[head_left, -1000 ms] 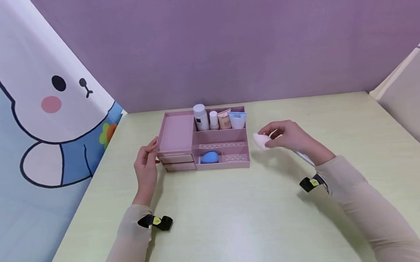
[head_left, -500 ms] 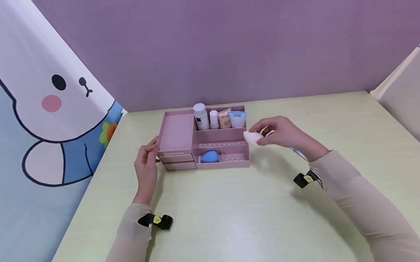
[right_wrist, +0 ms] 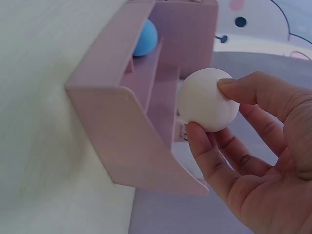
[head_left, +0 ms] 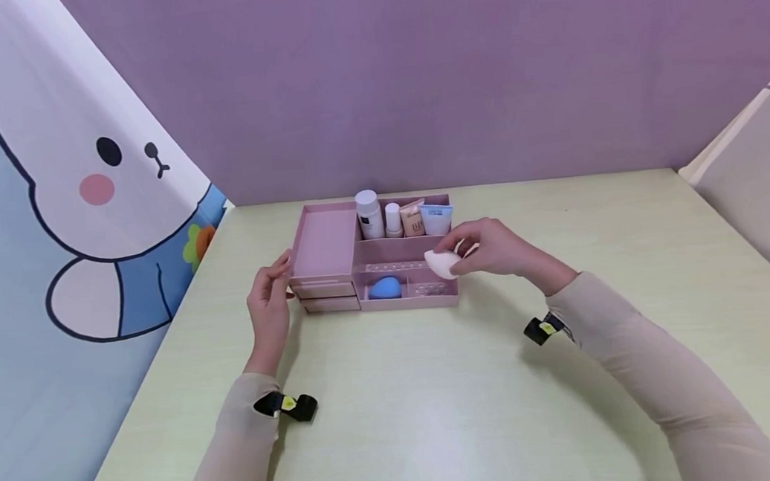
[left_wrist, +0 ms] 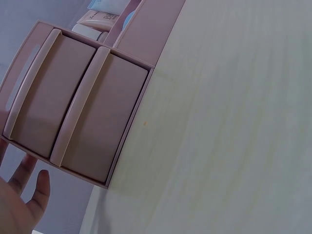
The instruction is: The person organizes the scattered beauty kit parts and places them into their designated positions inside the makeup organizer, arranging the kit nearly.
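Note:
A white makeup sponge is pinched between the thumb and fingers of my right hand. In the head view it overlaps the right side of a pink desktop organizer, over its front compartments. From the right wrist, the rounded end of the sponge faces the camera, just outside the organizer's side wall. My left hand rests its fingers against the organizer's left side, beside the two closed drawers. A blue makeup sponge sits in the front left compartment.
The organizer's back compartment holds a white bottle, a small white-capped bottle, a beige tube and a light blue tube. A shallow tray tops the drawers. A purple backdrop hangs behind the table.
My right hand has moved left with the white makeup sponge, from beside the organizer to over its right compartments. My left hand has stayed at the organizer's left side.

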The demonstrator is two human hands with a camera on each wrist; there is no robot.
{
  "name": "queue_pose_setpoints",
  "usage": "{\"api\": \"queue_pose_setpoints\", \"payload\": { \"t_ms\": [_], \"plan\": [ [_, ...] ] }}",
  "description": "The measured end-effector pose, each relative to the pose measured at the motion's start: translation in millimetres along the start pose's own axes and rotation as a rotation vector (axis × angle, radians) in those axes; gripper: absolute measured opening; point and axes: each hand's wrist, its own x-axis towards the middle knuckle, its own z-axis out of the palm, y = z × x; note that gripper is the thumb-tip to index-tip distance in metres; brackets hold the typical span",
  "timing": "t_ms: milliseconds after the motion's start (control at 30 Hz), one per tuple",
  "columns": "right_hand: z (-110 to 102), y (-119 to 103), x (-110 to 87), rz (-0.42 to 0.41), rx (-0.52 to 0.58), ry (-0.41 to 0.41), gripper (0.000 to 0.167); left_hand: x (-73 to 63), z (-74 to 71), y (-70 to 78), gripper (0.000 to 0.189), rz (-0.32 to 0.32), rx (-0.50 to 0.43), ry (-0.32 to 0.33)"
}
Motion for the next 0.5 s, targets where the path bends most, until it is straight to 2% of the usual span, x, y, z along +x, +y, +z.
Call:
{"api": "queue_pose_setpoints", "payload": {
  "t_ms": [500],
  "plan": [
    [16.6, -0.1, 13.0, -0.037, -0.071, -0.100, 0.029, -0.8, -0.3, -0.4, 0.023, -0.003, 0.000, 0.003]
  ]
}}
